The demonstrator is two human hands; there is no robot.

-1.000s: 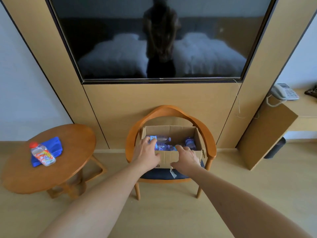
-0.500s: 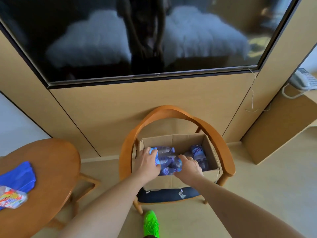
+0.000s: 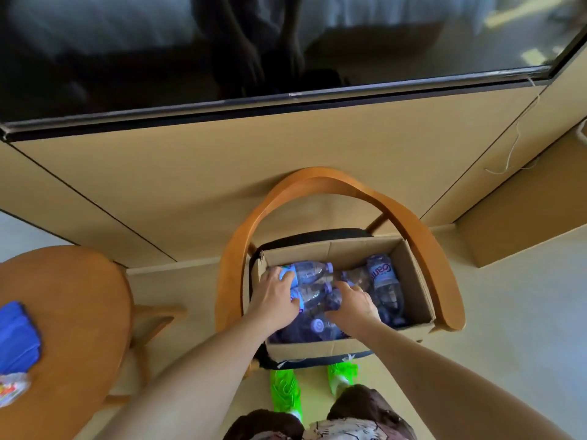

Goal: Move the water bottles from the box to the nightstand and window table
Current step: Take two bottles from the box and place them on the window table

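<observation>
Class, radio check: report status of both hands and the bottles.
Left hand grips a bottle. Right hand down among the bottles, grip unclear. All still inside the box on the chair. Nothing blocking.

I have both bare forearms stretched forward and down, converging toward the middle of the view. My left hand (image 3: 275, 293) lies palm down with the knuckles up, its fingers curled over and gripping the end of a water bottle (image 3: 309, 272). My right hand (image 3: 353, 303) sits just beside it, apart from it, also palm down, fingers bent and closing on a second bottle (image 3: 313, 295); I cannot tell how firmly. Below, my two feet in green shoes (image 3: 283, 389) stand side by side.
</observation>
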